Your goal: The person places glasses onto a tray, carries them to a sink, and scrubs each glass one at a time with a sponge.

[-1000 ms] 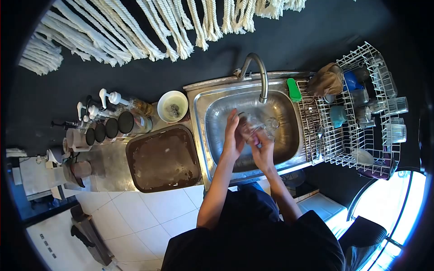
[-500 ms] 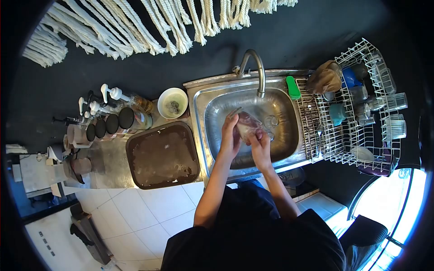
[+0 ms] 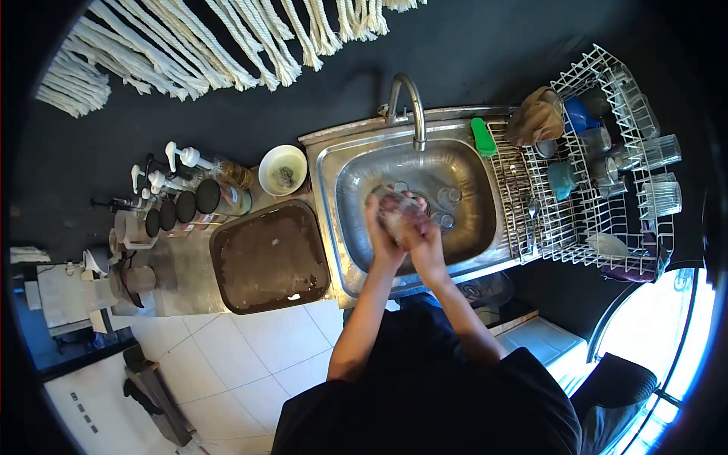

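Observation:
Over the steel sink point(image 3: 474, 246), both my hands are wrapped round a clear, pinkish plastic bag point(image 3: 398, 212), blurred by motion. My left hand point(image 3: 383, 241) holds its left side and my right hand point(image 3: 426, 246) its lower right. What the bag contains, if anything, I cannot make out. Several small clear glasses point(image 3: 447, 197) lie on the sink floor just beyond and to the right of my hands. The curved faucet point(image 3: 417, 114) stands behind them, and no running water shows.
Left of the sink lies a wet brown tray point(image 3: 269, 258), with a white bowl point(image 3: 283, 171) behind it and pump bottles point(image 3: 193, 158) further left. A green sponge point(image 3: 482, 136) and a white dish rack point(image 3: 561, 235) with glasses are on the right.
My hands have closed in round the bag, which now looks more bunched and blurred. The whole view has shifted slightly, and more small glasses show in the sink.

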